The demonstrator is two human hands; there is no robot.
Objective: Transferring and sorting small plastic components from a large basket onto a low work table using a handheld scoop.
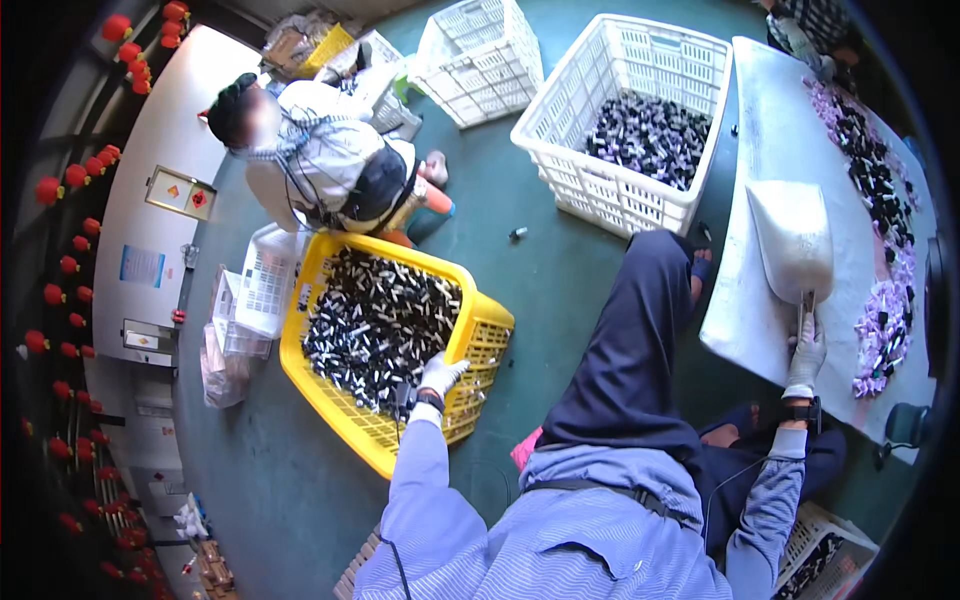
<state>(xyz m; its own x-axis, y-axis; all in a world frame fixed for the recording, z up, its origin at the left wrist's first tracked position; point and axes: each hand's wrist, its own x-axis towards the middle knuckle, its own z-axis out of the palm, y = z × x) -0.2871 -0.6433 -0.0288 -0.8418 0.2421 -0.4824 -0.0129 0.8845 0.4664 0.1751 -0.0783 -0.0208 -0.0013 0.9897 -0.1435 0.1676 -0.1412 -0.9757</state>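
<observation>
The left hand [440,375], gloved in white, is laid over the near rim of the yellow basket [480,345], its fingers curled onto the edge; the basket is tilted on the green floor [300,480] and filled with small dark and white pieces [375,320]. The right hand [806,352], also gloved, is closed about the short handle of a pale scoop [793,238], which lies on the white surface [770,120] with its open mouth turned away from the person.

The scoop is judged light and stiff, its smooth handle best gripped close to the bowl so that it cannot twist when loaded; the basket is judged heavy with its load and somewhat flexible at the lattice walls, so it would be better taken by the thick rim than by the mesh; the small pieces are likely light, loose and prone to rolling.

Along the far edge of the surface a band of purple and black pieces [885,250] is spread; a white crate [620,110] holding similar pieces is set beyond; another person [320,150] is crouched behind the yellow basket.
</observation>
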